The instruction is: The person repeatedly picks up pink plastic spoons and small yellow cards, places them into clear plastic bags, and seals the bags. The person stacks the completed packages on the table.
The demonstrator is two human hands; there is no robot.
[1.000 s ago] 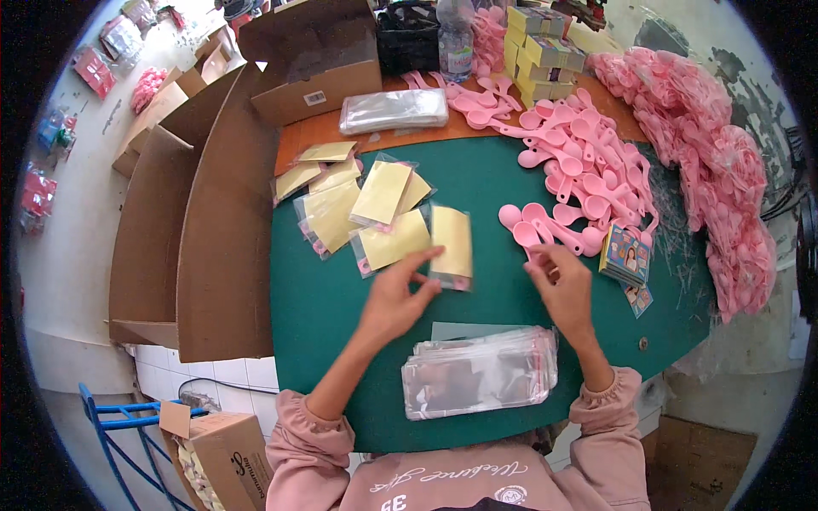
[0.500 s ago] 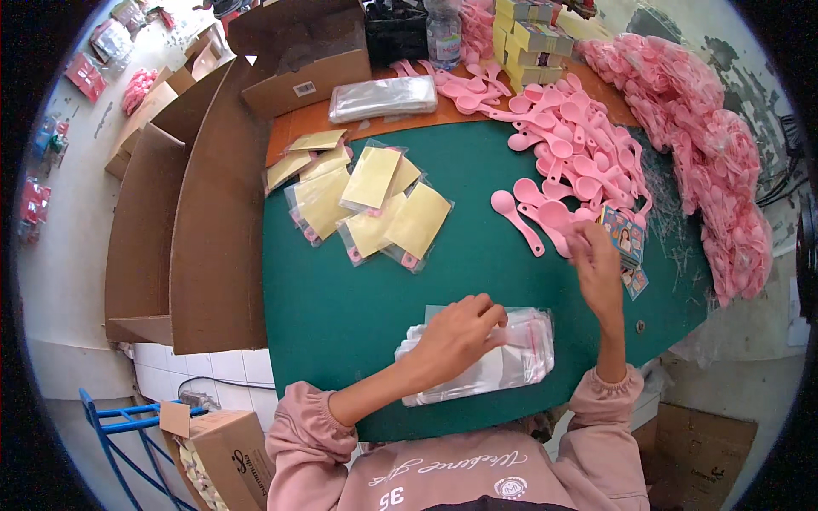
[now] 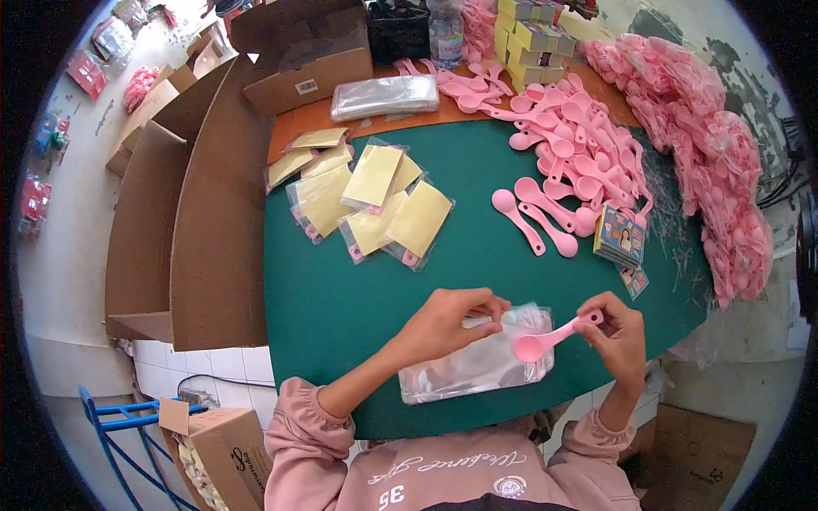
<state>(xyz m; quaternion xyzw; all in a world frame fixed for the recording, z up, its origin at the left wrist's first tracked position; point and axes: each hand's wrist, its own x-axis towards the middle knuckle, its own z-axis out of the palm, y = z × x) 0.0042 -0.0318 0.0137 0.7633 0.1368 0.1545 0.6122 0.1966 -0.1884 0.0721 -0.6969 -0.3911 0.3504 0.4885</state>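
My right hand (image 3: 619, 334) pinches a pink measuring spoon (image 3: 530, 347) near the holed end of its handle. The spoon's bowl points left, over a stack of clear plastic bags (image 3: 460, 373) lying near the table's front edge. My left hand (image 3: 456, 322) is at the far side of that stack, thumb and fingers curled around the edge of the top bag; the exact grip is partly hidden. Beyond my right hand sits a small stack of printed cards (image 3: 619, 235). Several loose pink spoons (image 3: 517, 223) lie beside the cards.
A large heap of pink spoons (image 3: 588, 145) covers the far right, with bagged spoons (image 3: 707, 153) beyond. Filled bags with yellow cards (image 3: 417, 215) lie at left. Card bundles (image 3: 537, 43), a clear bag bundle (image 3: 383, 97) and an open carton (image 3: 217, 213) border the green table (image 3: 341, 298).
My right hand has come from the spoons toward the bags, bringing one pink spoon. My left hand has shifted slightly up to the bag's far edge.
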